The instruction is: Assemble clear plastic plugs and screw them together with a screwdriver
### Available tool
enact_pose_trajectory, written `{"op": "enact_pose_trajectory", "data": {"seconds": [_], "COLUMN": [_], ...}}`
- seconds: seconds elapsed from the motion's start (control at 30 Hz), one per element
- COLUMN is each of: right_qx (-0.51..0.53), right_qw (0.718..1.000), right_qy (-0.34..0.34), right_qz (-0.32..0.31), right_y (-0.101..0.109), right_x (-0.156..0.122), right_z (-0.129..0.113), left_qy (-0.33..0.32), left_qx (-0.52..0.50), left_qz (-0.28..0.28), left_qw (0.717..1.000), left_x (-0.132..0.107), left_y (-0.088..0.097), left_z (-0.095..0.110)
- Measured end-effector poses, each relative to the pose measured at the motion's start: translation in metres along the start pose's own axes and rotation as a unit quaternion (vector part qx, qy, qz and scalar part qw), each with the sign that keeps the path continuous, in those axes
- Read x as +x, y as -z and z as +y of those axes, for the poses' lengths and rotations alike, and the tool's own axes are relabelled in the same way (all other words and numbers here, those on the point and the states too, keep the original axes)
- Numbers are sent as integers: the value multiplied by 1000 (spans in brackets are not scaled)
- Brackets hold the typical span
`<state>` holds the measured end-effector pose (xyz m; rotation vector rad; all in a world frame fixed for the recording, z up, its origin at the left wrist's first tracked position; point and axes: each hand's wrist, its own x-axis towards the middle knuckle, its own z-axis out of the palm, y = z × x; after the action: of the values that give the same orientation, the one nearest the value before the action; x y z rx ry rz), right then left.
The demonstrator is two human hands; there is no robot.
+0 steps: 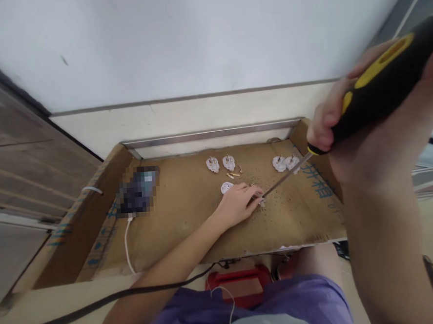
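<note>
The right hand (366,153) is wrapping its fingers around the handle of a black-and-yellow screwdriver (384,88), whose long shaft is slanting down to the fingertips of the left hand (239,202). That left hand is pinching a small white piece (262,203) and steadying it low on the table (183,222), right of centre. By the look of it, the person is working a screw in that piece, though the tip's exact seat is showing too small to tell. The move seems to be calling for a firm pinch, with the shaft lining up with the screw and the tip not slipping toward the fingers. A white round part (226,187) is lying just beside the left hand, and small brass-coloured pieces (235,174) are lying beyond it. Two plug halves (229,162) are sitting behind these, and two more white plug parts (279,163) are resting side by side at the right. Brown cardboard with blue printing is covering the surface, and dark specks are dotting it. A pixelated device (137,191) is lying at the left, trailing a white cable (126,241). A pale wall (194,46) is rising behind.
</note>
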<state>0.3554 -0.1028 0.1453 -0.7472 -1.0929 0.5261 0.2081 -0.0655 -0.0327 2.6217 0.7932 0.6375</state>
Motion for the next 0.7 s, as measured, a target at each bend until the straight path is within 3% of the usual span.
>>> {"op": "enact_pose_trajectory", "data": {"seconds": [0.23,0.47,0.53,0.6,0.7], "right_qx": [52,122,90,34,7], "right_qw": [988,946,949,966,985], "right_qy": [13,-109,-139,-128,-40], "right_qz": [-145,-280,-270,-222,-169], "right_y": [19,29,26,22,18], "right_x": [10,23,24,19,5], "right_z": [5,1,-5,-11,-18], "left_qy": [-8,9,10,4,-3], "left_qx": [2,10,10,6,4], "left_qz": [11,6,8,11,20], "left_qw": [1000,1000,1000,1000,1000], "left_x": [2,1,0,0,-1], "left_y": [0,0,-1,-1,-2], "left_z": [-3,-4,-5,-6,-7]}}
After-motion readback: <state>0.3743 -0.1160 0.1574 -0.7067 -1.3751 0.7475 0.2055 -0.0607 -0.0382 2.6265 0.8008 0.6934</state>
